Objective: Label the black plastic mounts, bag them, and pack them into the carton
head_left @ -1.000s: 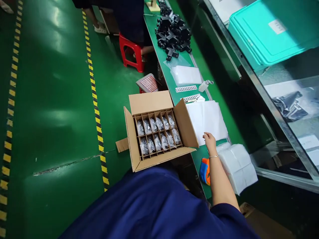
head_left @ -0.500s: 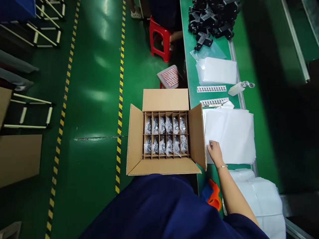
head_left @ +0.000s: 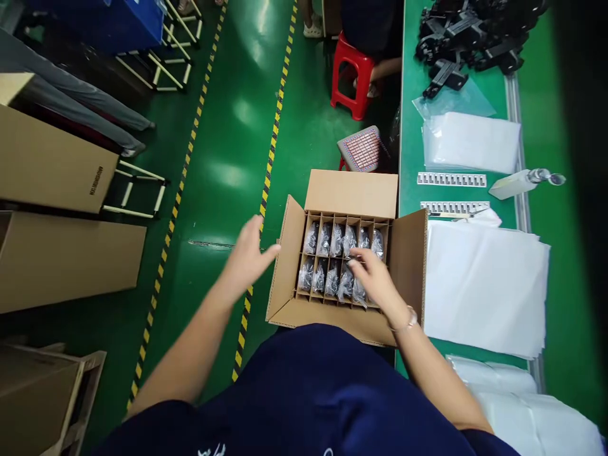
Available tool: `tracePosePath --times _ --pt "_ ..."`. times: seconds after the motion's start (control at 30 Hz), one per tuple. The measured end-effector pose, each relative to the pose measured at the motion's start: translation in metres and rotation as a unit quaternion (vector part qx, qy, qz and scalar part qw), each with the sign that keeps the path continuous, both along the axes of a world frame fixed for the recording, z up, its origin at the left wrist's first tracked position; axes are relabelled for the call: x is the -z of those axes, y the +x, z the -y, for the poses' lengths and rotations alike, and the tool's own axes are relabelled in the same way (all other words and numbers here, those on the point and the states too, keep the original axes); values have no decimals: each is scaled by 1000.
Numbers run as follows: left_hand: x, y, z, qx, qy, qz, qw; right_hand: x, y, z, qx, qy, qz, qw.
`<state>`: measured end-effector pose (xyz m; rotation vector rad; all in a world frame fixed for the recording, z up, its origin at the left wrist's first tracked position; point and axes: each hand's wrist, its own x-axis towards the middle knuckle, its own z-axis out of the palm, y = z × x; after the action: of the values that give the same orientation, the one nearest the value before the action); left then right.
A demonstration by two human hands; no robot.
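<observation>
An open cardboard box [head_left: 351, 194] with raised flaps stands in front of me. Its dividers form two rows of cells, each with a dark item in a clear plastic bag [head_left: 337, 239]. My left hand [head_left: 249, 256] is just outside the left flap, fingers stretched and thumb apart, holding nothing. Over the right half of the box is my right hand [head_left: 375, 275], thumb and fingers slightly apart above the bagged items. It hides some cells at the lower right. I cannot tell whether its fingertips touch a bag.
On the green bench at right lie white sheets [head_left: 484, 288], clear bags [head_left: 470, 140], label strips [head_left: 451, 180], a white bottle [head_left: 515, 185] and black parts [head_left: 468, 38]. A red stool [head_left: 351, 76] with a seated person is ahead. Cartons [head_left: 71, 259] stand left of the striped floor lines.
My right hand has moved left from the white sheets to above the box. My left hand has come into view at the box's left side. The view has shifted left.
</observation>
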<state>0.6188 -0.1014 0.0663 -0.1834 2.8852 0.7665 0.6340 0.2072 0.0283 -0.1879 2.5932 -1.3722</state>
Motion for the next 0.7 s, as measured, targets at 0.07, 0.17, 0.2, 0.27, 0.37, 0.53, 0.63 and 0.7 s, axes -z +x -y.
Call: tracePosePath --times 0.07,0.17,0.2,0.27,0.37,0.53,0.63,0.7 --pt "23 8 -11 -15 -3 84 996 23 -10 48 -108 73 39 991" --pt "59 25 -24 -35 8 146 989 67 -19 92 -135 135 60 980" --pt "69 30 -26 -38 9 133 990 81 -21 99 -134 148 63 978" --pt "80 37 -25 -33 7 98 995 100 -21 103 -137 173 65 973" --pt "86 43 -20 -16 19 64 998 115 -21 102 -137 197 58 969" --pt "87 48 -19 4 21 44 999 126 -34 115 -149 265 8 953" --pt "90 51 -19 11 19 42 999 133 -51 131 -147 308 8 940" --pt "91 53 -18 6 21 37 999 138 -61 138 -147 321 24 935"
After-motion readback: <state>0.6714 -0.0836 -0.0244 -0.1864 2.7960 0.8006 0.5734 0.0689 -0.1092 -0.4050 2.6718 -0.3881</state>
